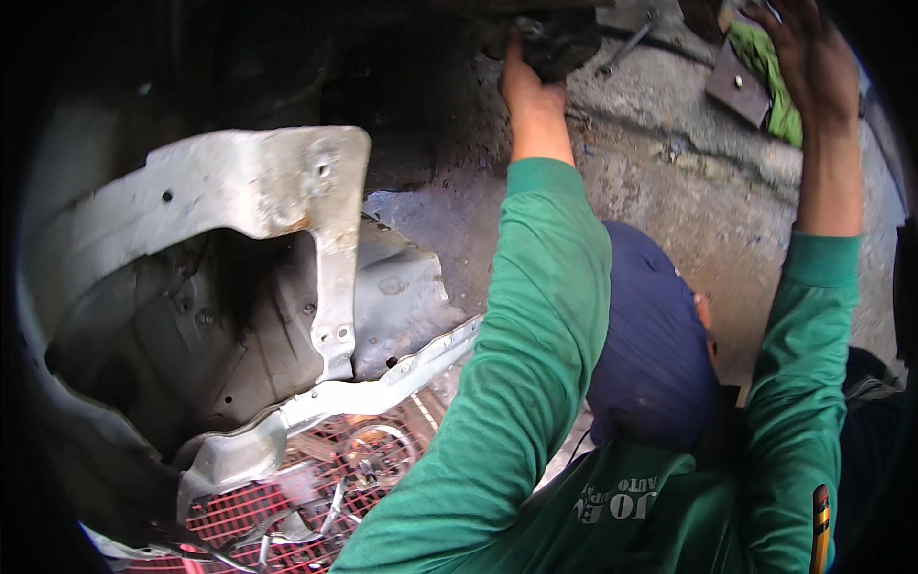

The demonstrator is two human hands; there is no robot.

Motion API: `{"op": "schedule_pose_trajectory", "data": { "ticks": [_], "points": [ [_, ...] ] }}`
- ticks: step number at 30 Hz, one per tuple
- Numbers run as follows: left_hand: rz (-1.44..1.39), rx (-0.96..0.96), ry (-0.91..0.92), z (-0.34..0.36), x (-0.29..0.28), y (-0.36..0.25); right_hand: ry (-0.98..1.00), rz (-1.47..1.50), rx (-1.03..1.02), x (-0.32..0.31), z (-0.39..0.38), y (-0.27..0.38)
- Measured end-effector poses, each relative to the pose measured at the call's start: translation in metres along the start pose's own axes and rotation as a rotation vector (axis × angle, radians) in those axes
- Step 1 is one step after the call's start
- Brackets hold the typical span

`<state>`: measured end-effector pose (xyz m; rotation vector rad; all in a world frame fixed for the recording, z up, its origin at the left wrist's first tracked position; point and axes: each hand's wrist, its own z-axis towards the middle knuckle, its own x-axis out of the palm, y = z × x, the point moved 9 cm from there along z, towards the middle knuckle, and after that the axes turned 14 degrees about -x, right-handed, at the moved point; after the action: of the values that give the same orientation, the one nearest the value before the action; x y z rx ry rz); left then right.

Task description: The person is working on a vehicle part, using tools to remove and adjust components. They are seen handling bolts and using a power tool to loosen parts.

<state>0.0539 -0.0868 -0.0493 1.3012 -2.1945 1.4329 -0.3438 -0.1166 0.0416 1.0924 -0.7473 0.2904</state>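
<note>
At the top centre my left hand (pixel 534 96) is against a dark, greasy part (pixel 564 43) in the shadow under the vehicle. Its thumb points up along the near side of that part, and the other fingers are mostly hidden behind it. My right hand (pixel 813 67) is raised at the upper right, its fingers spread and partly cut off by the frame's edge. Nothing shows in its palm. Just left of it lies a green cloth (pixel 770 81) on a flat brown block (pixel 738 84) with a small bright bolt or nut on top.
A bare silver body panel (pixel 215 187) with an arched opening fills the left. Below it is a red grid (pixel 316 497) with loose metal pieces. A wrench (pixel 626 50) lies on the rough concrete (pixel 736 249). My bent knee in blue trousers (pixel 650 325) rises between my arms.
</note>
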Motion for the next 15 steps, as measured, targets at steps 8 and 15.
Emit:
{"op": "schedule_pose_trajectory", "data": {
  "ticks": [8,15],
  "points": [
    [-0.082,0.114,-0.018,-0.005,-0.017,-0.004,0.332,-0.224,0.695,0.025,-0.11,-0.175],
    [-0.111,0.125,-0.007,-0.01,-0.016,0.001,0.508,0.173,0.726,0.122,-0.143,-0.182]
  ]
}}
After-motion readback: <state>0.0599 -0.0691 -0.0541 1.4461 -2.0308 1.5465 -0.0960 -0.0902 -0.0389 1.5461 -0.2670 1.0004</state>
